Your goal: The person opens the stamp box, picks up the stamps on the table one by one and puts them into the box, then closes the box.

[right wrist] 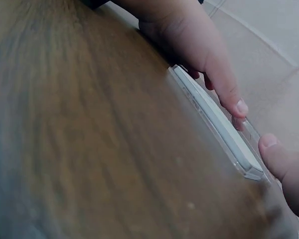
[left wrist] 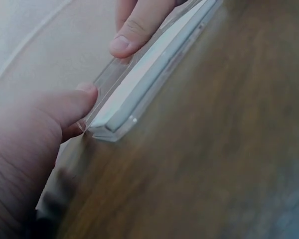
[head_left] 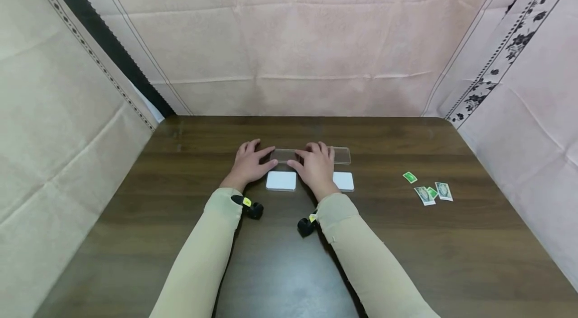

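While both hands are reaching over the table point(head_left: 280, 268) in the head view, the left hand point(head_left: 246, 165) is spreading its outer fingers, with thumb and index at the left end of a clear plastic cover point(head_left: 284, 156); the right hand point(head_left: 317, 166) is meeting the cover's other end, its fingertips hiding that edge. Just nearer the person than the cover, between the hands, a white block point(head_left: 281, 181) is lying. Beyond the right hand, a second clear cover point(head_left: 341, 155) and a second white block point(head_left: 344, 181) are showing only in part, their left ends being covered by that hand. Farther to its right, two printed slips point(head_left: 425, 196) point(head_left: 444, 191) and two green slips point(head_left: 410, 177) point(head_left: 432, 191) are lying, one green slip partly overlapped.

From the left wrist, the left hand is pinching the cover's near corner, its fingertip mostly disappearing behind the thumb; the right thumb is pressing farther along, with the rest of that hand being cut off above. The white block is sitting in a clear tray point(left wrist: 127, 130) beside the cover.

From the right wrist, both thumbs are pinching the cover with fingers behind; the right hand is running out of frame. Whether the cover is touching the tray, I cannot tell.
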A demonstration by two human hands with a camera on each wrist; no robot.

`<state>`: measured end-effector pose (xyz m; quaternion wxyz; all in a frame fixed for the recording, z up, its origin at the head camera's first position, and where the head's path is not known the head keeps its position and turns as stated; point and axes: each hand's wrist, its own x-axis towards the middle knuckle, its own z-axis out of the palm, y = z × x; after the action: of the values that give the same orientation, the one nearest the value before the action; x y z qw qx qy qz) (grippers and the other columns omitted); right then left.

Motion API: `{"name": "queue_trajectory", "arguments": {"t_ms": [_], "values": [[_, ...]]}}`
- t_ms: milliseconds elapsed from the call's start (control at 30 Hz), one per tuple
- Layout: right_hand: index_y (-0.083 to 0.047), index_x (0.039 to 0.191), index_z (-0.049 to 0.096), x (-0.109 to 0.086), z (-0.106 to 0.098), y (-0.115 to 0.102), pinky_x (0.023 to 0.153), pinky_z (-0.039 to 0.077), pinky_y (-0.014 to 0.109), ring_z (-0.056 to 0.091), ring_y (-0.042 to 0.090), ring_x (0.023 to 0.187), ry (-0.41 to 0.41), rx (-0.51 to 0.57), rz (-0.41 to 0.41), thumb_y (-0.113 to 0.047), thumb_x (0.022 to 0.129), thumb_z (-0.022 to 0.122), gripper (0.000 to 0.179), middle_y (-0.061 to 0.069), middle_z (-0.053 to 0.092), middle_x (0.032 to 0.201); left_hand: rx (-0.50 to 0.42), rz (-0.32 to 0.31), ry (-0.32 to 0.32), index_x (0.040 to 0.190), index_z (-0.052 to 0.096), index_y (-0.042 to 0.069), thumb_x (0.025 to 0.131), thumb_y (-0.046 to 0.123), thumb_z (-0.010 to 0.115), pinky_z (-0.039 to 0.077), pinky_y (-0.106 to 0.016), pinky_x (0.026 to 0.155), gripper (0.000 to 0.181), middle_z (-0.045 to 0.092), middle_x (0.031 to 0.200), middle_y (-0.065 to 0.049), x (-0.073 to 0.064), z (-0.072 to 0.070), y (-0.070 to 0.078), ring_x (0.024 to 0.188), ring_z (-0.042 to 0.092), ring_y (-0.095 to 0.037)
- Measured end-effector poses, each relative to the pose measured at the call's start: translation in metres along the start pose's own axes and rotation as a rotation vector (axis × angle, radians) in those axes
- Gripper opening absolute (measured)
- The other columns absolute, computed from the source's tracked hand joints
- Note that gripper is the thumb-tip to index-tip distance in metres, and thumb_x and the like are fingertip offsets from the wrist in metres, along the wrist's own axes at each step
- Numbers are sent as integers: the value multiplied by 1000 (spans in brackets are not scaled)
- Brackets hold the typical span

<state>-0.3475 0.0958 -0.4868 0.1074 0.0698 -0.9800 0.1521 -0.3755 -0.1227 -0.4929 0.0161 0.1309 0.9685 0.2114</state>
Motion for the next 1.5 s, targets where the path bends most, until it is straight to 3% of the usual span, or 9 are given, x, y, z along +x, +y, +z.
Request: {"name": "queue_trajectory", "arguments": {"t_ms": [467,1267,1500], "values": [[-28,136,66,2,2,-5,119,10,64,31,41,143,11,10,32,-58,91,65,54,11,49,149,34,-10,25,152,46,33,95,61,57,14,-61,118,64,21,164,-14,3,-2,1,147,16,-42],[-26,140,63,2,5,-9,119,8,64,29,43,144,-3,7,67,-56,94,63,55,14,48,150,57,-21,31,155,43,33,97,60,52,11,-60,120,65,22,164,-16,1,-1,7,146,19,-44],[-27,149,52,1,3,-12,119,7,64,25,43,146,-1,17,50,-54,94,64,62,14,42,153,45,-17,28,158,34,36,96,62,50,11,-61,119,69,22,164,-15,4,2,2,146,18,-44]]}}
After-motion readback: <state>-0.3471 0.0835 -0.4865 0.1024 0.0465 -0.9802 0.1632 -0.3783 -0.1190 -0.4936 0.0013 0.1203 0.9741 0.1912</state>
